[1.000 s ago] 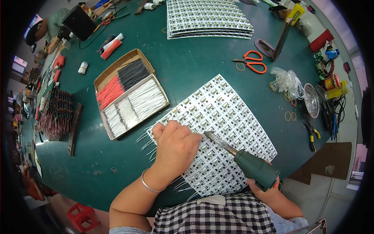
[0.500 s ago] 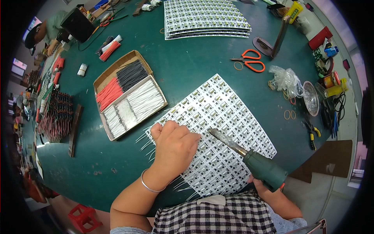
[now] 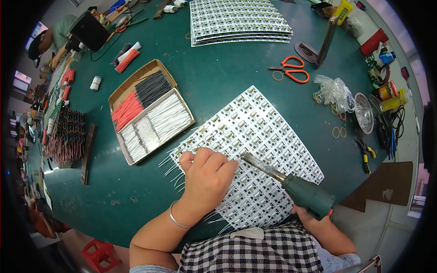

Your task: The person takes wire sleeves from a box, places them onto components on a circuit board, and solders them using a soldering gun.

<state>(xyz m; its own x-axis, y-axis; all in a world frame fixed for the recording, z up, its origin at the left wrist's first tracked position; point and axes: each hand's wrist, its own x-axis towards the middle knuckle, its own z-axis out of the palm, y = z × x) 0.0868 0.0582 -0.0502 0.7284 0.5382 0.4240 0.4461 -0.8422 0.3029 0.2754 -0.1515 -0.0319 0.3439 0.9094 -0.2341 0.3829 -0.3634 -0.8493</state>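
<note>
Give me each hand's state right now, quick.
Left hand: closed, curled over the white circuit panel; anything pinched cannot be told.
Right hand: closed, holding the green-handled soldering iron.

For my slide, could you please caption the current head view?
Right hand holding a soldering iron over a circuit-board sheet, left hand near the iron's tip, box of wires at left.

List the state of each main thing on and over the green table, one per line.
Left hand: curled over board sheet; any hold unclear
Right hand: closed around soldering iron
Soldering iron: held, tip over board sheet
Board sheet: lying flat
Board stack: layered
Box: open, wires inside
Scissors: lying unheld
Pliers: lying unheld
Clear plastic: crumpled
</note>
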